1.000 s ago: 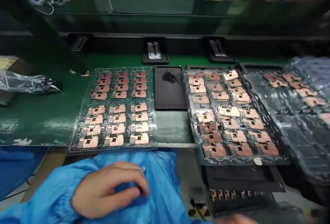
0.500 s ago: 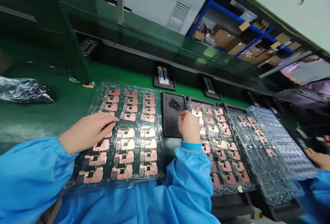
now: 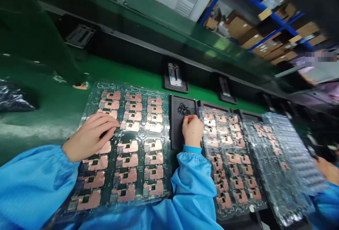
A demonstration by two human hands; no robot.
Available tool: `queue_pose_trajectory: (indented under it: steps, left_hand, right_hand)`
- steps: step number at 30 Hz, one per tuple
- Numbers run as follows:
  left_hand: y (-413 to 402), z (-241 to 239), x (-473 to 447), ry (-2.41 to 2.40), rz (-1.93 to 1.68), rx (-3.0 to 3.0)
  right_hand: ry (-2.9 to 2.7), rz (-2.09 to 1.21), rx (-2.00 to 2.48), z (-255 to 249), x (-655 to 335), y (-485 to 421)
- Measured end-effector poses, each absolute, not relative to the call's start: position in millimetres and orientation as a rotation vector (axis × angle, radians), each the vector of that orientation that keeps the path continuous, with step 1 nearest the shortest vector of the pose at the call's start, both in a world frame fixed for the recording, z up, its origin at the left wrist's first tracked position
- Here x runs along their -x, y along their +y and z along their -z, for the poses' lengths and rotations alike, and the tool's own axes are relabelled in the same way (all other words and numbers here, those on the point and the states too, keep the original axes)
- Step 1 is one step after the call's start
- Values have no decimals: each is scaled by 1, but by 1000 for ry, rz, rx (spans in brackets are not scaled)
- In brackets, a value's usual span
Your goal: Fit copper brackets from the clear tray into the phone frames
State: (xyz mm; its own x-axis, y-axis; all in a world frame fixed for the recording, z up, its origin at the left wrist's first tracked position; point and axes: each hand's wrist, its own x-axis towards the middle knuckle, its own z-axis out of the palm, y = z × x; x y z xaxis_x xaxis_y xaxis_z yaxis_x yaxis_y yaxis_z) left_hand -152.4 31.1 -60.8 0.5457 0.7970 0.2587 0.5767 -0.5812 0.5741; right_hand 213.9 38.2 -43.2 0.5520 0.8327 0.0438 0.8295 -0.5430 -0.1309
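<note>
Boards (image 3: 131, 176), copper-coloured and thin, sit in rows in the clear tray (image 3: 142, 134) in front of me on the bench (image 3: 60, 117). My L hand (image 3: 92, 134) lies over the left part of it, fingers bent a bit, hiding some boards. Can't tell if those fingers grip one or just rest, b/c my hand hides what's under. My R hand (image 3: 192, 130) is over the black tray (image 3: 176, 138), just beside the little dark bits (image 3: 183, 109). Its fingers curl in close; can't tell if they're tight together or have a bit in them.

What could go wrong: the bits are tiny & in a heap, so a pinch might get 2 or 3, or none. If one slips, it could drop in the clear tray, & a dark bit on dark green would be hard to spot. My L hand could push a board out of its slot if I lean, b/c the tray looks thin & bendy. My R sleeve (image 3: 194, 184) is puffy & runs b/w this tray and the other clear tray (image 3: 218, 149), so it might catch an edge & shake boards loose. Another person's hand (image 3: 327, 170) is off to the R, well apart from mine, so a bump from there seems less likely.
</note>
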Motion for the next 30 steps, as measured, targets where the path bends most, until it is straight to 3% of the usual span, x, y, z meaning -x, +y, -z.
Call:
queue_pose_trajectory:
  steps: [12,19,30]
  left_hand:
    - [41,41,174,1349,-633,-2384]
    - [102,53,169,1766,-518,-2305]
    - [113,52,153,1817,-688,-2195]
  right_hand:
    - [-1434,-57,2316,34,-210,23]
    - [-1570,-475,1856,26,-184,14]
    - [-1802,-681,1594,24,-158,8]
